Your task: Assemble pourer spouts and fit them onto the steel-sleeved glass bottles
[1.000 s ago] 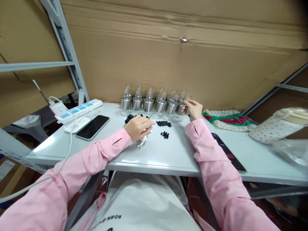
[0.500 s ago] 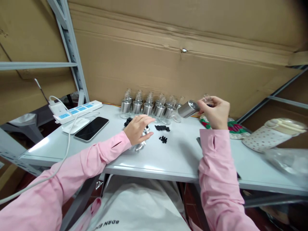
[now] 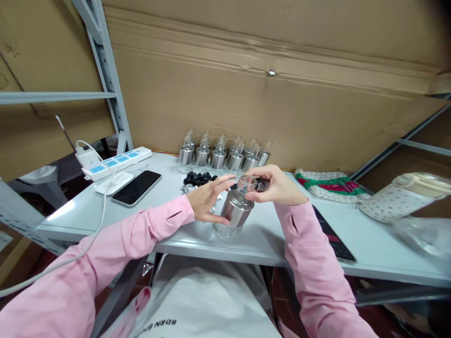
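A glass bottle with a brushed-metal band stands slightly tilted over the front part of the table. My right hand grips it by its clear neck, and something dark shows beside the fingers. My left hand is at the bottle's left side, fingers spread and thumb reaching across its lower body; whether it touches cannot be made out. Behind my left hand lies a pile of black caps, with small shiny silver parts next to it, partly covered by the hand.
Rows of similar bottles stand at the cardboard wall. Left are a phone, a white charger and a power strip. Right are a dark flat device, a patterned cloth and a spotted tumbler.
My right hand has brought the bottle from the back right down to the front middle, more upright now. My left hand has shifted slightly right and is now beside it.
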{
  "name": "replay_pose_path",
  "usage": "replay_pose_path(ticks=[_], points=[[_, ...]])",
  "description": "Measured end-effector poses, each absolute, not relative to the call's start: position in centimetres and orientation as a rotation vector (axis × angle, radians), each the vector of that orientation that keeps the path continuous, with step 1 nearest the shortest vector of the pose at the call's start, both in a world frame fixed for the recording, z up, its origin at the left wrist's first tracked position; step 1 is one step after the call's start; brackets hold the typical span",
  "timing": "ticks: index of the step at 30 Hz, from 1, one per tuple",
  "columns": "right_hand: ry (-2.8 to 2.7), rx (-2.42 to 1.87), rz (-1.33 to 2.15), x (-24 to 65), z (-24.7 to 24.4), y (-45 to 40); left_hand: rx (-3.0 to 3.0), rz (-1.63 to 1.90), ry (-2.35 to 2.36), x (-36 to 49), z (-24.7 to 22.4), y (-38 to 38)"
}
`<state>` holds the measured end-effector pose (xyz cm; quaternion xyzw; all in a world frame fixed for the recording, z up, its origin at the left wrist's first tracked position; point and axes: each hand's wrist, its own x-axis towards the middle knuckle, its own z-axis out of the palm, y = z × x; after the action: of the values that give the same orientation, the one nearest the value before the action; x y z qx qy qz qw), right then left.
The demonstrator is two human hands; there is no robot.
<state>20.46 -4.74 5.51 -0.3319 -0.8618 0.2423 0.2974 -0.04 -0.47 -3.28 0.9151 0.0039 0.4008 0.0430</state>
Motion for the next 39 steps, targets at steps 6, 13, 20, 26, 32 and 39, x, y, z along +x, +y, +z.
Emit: replay_pose_path(ticks=[6, 13, 20, 26, 32, 39], points=[[-2.366, -0.823, 0.647, 19.5, 5.0, -4.6, 2.724, 1.172, 0.172, -0.1, -3.8, -0.4], [-2.269, -0.849, 0.827, 20.4, 5.1, -4.1, 2.573, 0.995, 0.386, 0.2, -3.7, -1.7], [-1.631, -0.541, 0.648, 17.6, 5.0, -4.5, 2.577, 1.044, 0.492, 0.2, -3.7, -1.8], [-1.629, -0.395, 0.605, 15.1, 4.1, -4.8, 2.556, 0.987, 0.512, 0.1, -3.5, -2.0], [-1.597, -0.287, 0.616, 15.0, 3.5, -4.5, 2.516, 0.912, 0.537, 0.0, -2.8, -2.6], [-1.588, -0.291, 0.655, 14.7, 3.0, -4.6, 2.512, 0.897, 0.545, 0.1, -3.0, -2.4]])
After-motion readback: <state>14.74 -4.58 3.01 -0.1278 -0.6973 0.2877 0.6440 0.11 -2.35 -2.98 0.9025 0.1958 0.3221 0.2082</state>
